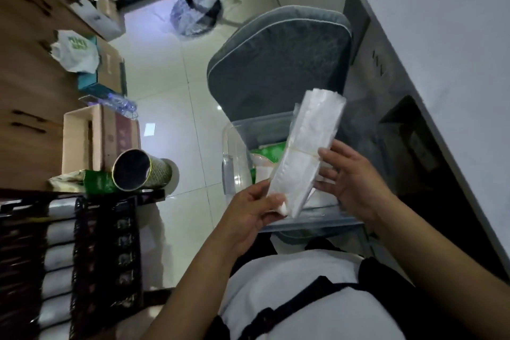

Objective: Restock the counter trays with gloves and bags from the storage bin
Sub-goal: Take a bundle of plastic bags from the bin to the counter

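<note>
A flat bundle of clear plastic bags [309, 146], bound by a rubber band, is held upright above the clear storage bin [234, 146]. My left hand [251, 215] pinches its lower corner. My right hand [347, 179] supports its right side at the band, fingers spread behind it. The bin rests on a grey cushioned chair [278, 63] and holds green and white packets [269, 154]. At lower left, black mesh counter trays [105, 257] hold rolled white items.
A metal-rimmed cylindrical tin [140, 171] lies on its side on the counter edge beside a wooden box [80, 141] and cardboard boxes. A white counter and dark cabinet run along the right. A fan base [193, 14] stands on the tiled floor beyond.
</note>
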`<state>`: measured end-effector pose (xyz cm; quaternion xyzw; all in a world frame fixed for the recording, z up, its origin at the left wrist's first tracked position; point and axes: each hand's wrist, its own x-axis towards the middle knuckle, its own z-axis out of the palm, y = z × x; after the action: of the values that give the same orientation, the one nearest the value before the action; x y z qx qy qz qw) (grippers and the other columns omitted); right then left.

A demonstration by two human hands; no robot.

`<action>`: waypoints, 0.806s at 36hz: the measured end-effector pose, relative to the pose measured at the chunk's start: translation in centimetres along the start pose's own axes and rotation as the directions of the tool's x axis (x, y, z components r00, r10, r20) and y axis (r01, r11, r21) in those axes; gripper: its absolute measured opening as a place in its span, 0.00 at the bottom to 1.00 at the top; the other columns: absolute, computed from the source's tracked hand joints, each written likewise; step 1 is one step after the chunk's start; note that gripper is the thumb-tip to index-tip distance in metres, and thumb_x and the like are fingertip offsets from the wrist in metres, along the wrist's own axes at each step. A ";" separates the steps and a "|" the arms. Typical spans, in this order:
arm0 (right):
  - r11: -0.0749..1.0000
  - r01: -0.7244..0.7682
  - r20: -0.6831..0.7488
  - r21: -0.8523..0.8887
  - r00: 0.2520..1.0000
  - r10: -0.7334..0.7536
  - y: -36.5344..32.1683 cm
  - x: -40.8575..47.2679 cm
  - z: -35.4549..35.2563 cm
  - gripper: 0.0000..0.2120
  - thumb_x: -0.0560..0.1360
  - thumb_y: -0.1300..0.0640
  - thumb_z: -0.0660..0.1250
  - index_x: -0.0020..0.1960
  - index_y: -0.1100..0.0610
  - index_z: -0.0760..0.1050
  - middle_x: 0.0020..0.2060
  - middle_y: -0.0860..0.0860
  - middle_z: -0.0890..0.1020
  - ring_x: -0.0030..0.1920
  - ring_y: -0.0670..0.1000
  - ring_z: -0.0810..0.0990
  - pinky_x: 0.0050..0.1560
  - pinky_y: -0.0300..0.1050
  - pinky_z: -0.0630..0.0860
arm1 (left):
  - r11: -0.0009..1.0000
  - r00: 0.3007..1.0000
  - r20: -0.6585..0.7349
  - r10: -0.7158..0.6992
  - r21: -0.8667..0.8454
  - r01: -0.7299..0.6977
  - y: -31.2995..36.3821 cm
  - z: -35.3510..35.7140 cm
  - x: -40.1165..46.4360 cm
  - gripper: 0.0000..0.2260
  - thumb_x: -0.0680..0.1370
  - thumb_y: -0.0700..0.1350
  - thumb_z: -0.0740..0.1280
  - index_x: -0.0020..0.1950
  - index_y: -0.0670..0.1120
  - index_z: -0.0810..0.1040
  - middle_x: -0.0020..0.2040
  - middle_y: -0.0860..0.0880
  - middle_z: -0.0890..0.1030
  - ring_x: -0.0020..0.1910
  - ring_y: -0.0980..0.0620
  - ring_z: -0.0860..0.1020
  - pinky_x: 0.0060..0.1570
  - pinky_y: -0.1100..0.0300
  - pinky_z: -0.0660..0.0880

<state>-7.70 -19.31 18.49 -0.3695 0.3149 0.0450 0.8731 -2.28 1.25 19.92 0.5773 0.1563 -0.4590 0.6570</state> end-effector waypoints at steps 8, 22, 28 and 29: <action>0.994 0.050 -0.190 -0.093 0.979 -0.067 0.9 1.4 -0.2 0.13 0.69 0.62 0.75 0.54 0.56 0.83 0.52 0.59 0.85 0.50 0.60 0.85 0.42 0.51 0.81 | 0.991 0.997 0.061 -0.047 0.124 0.039 0.5 -1.7 1.8 0.15 0.74 0.34 0.71 0.61 0.42 0.82 0.57 0.44 0.84 0.56 0.43 0.83 0.57 0.52 0.80; 0.826 -0.132 -0.649 -0.549 0.690 -0.321 6.3 -1.4 -7.0 0.09 0.71 0.68 0.72 0.48 0.57 0.83 0.40 0.54 0.86 0.42 0.51 0.84 0.46 0.48 0.80 | 0.766 0.961 -0.241 -0.138 0.589 0.258 -3.1 -6.2 14.6 0.13 0.74 0.45 0.72 0.59 0.49 0.81 0.57 0.47 0.81 0.50 0.51 0.79 0.42 0.63 0.72; 0.752 -0.237 -0.699 -0.615 0.604 -0.382 10.4 -2.0 -9.1 0.07 0.71 0.67 0.72 0.45 0.57 0.84 0.34 0.40 0.82 0.32 0.36 0.78 0.37 0.41 0.77 | 0.411 0.980 -0.110 -0.168 0.895 0.170 -7.6 -4.3 22.4 0.25 0.74 0.50 0.72 0.70 0.46 0.74 0.69 0.45 0.75 0.65 0.45 0.74 0.65 0.56 0.71; 0.744 -0.262 -0.713 -0.615 0.587 -0.383 10.8 -2.0 -9.3 0.07 0.71 0.65 0.72 0.46 0.54 0.84 0.33 0.38 0.82 0.33 0.36 0.78 0.37 0.42 0.77 | 0.349 0.980 -0.096 -0.174 0.925 0.152 -8.4 -3.8 23.6 0.27 0.75 0.51 0.72 0.72 0.46 0.71 0.71 0.44 0.73 0.68 0.44 0.72 0.66 0.56 0.69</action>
<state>-17.51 -17.43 8.08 -0.6447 0.6228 -0.0508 0.4404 4.91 -4.58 -3.69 0.8231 -0.0784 -0.5358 0.1712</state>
